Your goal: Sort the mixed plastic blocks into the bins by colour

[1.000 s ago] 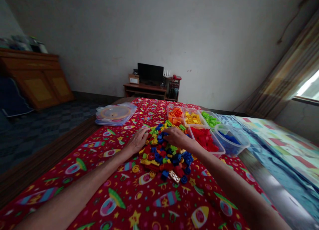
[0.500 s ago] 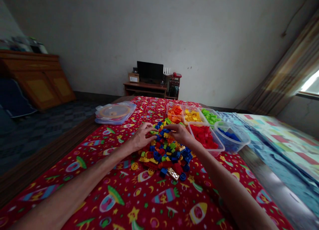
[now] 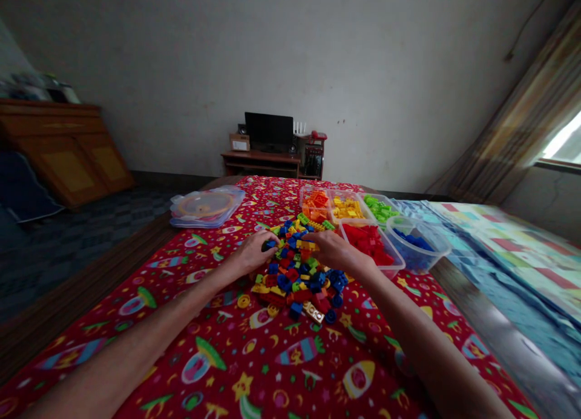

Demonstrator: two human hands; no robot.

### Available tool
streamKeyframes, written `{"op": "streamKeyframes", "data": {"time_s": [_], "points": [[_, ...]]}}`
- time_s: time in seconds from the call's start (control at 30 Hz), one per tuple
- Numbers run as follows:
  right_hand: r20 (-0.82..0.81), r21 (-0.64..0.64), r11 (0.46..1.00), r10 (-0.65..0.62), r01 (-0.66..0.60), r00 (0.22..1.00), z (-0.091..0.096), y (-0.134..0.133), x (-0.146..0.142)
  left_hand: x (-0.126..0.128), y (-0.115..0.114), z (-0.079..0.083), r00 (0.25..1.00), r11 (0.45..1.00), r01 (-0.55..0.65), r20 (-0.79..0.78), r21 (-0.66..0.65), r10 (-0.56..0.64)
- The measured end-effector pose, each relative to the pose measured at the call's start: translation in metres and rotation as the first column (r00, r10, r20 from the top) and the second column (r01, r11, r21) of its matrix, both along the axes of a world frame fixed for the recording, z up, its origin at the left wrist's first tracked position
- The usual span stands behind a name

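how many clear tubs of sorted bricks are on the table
5. Orange-brick tub, yellow-brick tub and green-brick tub sit in a far row; the red-brick tub is nearer, beside the right hand; the round blue-brick tub is right of it. None looks hidden.

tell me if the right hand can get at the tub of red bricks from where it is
Probably yes. The right hand rests on the brick pile, right beside the red brick tub, which looks lidless, and nothing stands between them.
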State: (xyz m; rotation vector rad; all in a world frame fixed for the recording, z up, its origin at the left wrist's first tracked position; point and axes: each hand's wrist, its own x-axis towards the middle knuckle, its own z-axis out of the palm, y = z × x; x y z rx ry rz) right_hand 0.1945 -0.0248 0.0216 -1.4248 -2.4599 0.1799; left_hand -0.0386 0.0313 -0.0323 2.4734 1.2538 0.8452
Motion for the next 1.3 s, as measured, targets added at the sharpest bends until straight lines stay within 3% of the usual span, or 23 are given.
{"op": "streamKeyframes", "data": {"time_s": [0.2, 0.33, 0.43, 0.57, 0.7, 0.83, 0.9, 0.97, 1.1, 1.2, 1.3], "points": [[0.035, 0.004, 1.000, 0.014, -0.014, 0.999, 0.008, -0.001, 0.002, -0.003, 0.001, -0.006, 1.000, 0.996, 0.021, 0.017, -0.088, -0.020], [0.007, 0.037, 0.998, 0.056, -0.057, 0.998, 0.013, 0.006, 0.012, -0.003, 0.003, -0.010, 0.995, 0.995, 0.086, -0.047, -0.041, -0.088], [-0.041, 0.080, 0.996, 0.033, -0.029, 0.999, 0.018, 0.010, 0.021, -0.002, 0.004, -0.012, 0.995, 0.995, 0.097, -0.010, 0.008, -0.097], [-0.238, 0.141, 0.975, -0.134, 0.170, 0.962, 0.024, 0.022, 0.043, 0.000, 0.003, -0.012, 0.996, 0.996, 0.087, 0.021, 0.033, -0.087], [-0.481, 0.144, 0.870, -0.355, 0.471, 0.802, 0.017, 0.050, 0.072, 0.001, 0.002, -0.013, 0.997, 0.996, 0.071, 0.023, 0.047, -0.072], [-0.482, 0.214, 0.818, -0.387, 0.534, 0.786, 0.007, 0.067, 0.083, 0.001, 0.001, -0.015, 0.997, 0.996, 0.072, 0.028, 0.059, -0.074], [-0.460, 0.238, 0.827, -0.365, 0.509, 0.809, 0.007, 0.063, 0.077, 0.001, 0.000, -0.014, 0.997, 0.996, 0.071, 0.019, 0.052, -0.072], [-0.416, 0.228, 0.879, -0.301, 0.419, 0.858, 0.010, 0.054, 0.065, 0.001, -0.002, -0.012, 0.997, 0.997, 0.072, 0.009, 0.037, -0.072], [-0.231, 0.111, 0.992, -0.027, 0.054, 0.973, 0.016, 0.029, 0.031, 0.002, -0.005, -0.008, 0.997, 0.996, 0.079, 0.019, 0.030, -0.079], [-0.064, -0.037, 0.986, 0.163, -0.165, 0.985, 0.010, 0.015, 0.009, 0.003, -0.005, -0.008, 0.996, 0.996, 0.086, 0.021, 0.025, -0.086], [0.053, -0.074, 0.979, 0.193, -0.188, 0.980, -0.002, 0.011, -0.002, 0.002, -0.003, -0.010, 0.997, 0.997, 0.076, 0.015, 0.019, -0.076]]}}
